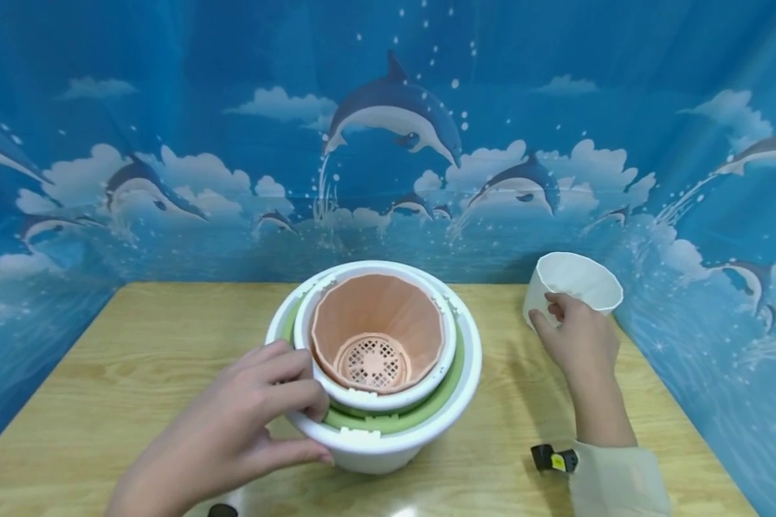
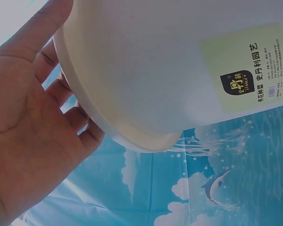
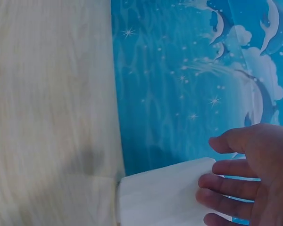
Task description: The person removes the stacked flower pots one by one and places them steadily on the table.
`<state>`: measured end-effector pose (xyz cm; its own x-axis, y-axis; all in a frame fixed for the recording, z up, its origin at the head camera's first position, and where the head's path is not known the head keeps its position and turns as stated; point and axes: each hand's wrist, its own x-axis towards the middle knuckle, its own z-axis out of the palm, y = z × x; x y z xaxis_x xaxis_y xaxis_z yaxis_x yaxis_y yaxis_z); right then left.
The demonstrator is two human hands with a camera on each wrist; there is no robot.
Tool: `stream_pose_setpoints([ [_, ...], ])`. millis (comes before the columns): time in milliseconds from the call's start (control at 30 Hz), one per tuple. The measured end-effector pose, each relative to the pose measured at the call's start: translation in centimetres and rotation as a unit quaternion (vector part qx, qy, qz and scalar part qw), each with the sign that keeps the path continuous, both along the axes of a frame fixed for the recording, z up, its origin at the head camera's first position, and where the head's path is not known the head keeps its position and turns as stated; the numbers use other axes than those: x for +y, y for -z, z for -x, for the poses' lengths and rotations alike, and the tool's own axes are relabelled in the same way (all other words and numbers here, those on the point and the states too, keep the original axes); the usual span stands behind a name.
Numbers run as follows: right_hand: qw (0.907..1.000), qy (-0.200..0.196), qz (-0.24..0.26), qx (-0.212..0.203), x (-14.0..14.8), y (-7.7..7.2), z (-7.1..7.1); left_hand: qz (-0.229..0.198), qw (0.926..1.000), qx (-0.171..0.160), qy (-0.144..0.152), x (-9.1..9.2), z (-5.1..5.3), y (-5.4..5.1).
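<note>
A large white flower pot [image 1: 470, 359] stands at the table's middle with smaller pots nested in it: a green one [image 1: 420, 418], a white one [image 1: 302, 316] and a terracotta-coloured one [image 1: 388, 305] with a perforated bottom. My left hand [image 1: 259, 402] grips the large pot's left rim, fingers over the edge and thumb outside. In the left wrist view, the white pot's wall bears a green label [image 2: 245, 70]. At the back right, my right hand [image 1: 578, 337] is at the near rim of a separate white pot [image 1: 539, 287], its fingers loosely extended; whether they touch it is unclear.
The wood-grain table [image 1: 168, 345] meets a blue dolphin-print curtain [image 1: 233, 158] at its back and sides. A black device with a yellow mark [image 1: 556, 459] is by the right sleeve [image 1: 617, 477]. A small dark round object [image 1: 223, 510] shows at the bottom edge.
</note>
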<state>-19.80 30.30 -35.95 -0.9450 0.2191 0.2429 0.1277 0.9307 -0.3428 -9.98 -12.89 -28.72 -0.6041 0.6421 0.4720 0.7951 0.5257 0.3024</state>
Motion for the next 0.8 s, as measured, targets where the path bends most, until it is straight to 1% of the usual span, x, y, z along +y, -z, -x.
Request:
stream_pose_setpoints([
  [100, 0.9999, 0.008, 0.005, -0.011, 0.3, 0.4, 0.2, 0.003, 1.0, -0.007, -0.003, 0.0, 0.0, 0.0],
  [333, 0.9989, 0.024, 0.029, -0.028, 0.9, 1.3, 0.6, -0.004, 1.0, 0.005, 0.004, -0.1, 0.0, 0.1],
  [500, 0.9976, 0.021, 0.043, -0.05, 1.3, 1.8, 0.7, -0.007, 0.9999, 0.012, 0.007, -0.1, -0.1, 0.3],
  [600, 0.9974, 0.016, 0.043, -0.056, 1.5, 1.9, 0.8, -0.009, 0.9998, 0.015, 0.009, 0.0, -0.1, 0.3],
  [800, 0.9965, 0.004, 0.041, -0.073, 1.9, 1.9, 1.0, -0.006, 0.9999, 0.009, 0.003, 0.2, 0.0, 0.1],
])
